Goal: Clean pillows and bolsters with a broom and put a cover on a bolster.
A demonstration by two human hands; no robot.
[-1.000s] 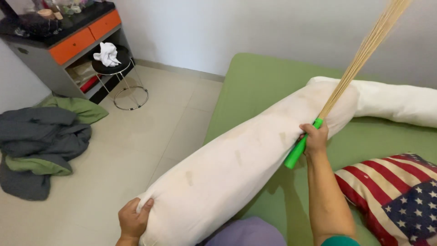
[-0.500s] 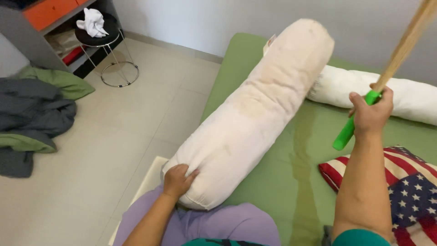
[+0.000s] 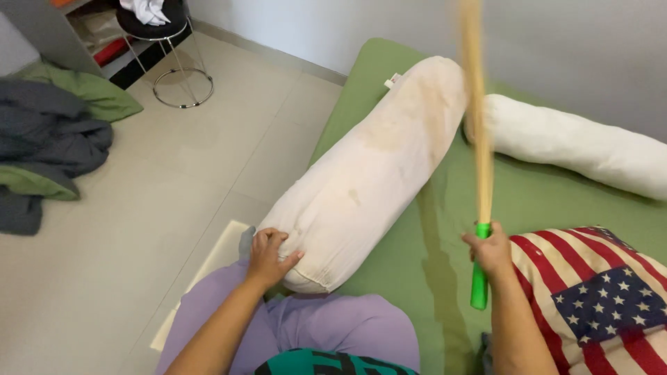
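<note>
A long off-white bolster pillow [image 3: 379,167] with brownish stains lies lengthwise on the green mattress [image 3: 417,243]. My left hand [image 3: 269,253] grips its near end, fingers pressed into the fabric. My right hand [image 3: 492,251] is closed around the green handle of a bundle of thin pale sticks [image 3: 476,125], which stands nearly upright and is motion-blurred above the mattress, just right of the bolster.
A second white bolster [image 3: 577,146] lies at the back right by the wall. A flag-patterned pillow [image 3: 597,292] sits at my right. On the tiled floor are heaped grey and green bedding [image 3: 52,139], a round stool [image 3: 163,48] and a pale mat [image 3: 205,267].
The stick bundle swung from leaning right to nearly upright and closer to the bolster. The bolster came down to lie flat, and my left hand stays on its near end.
</note>
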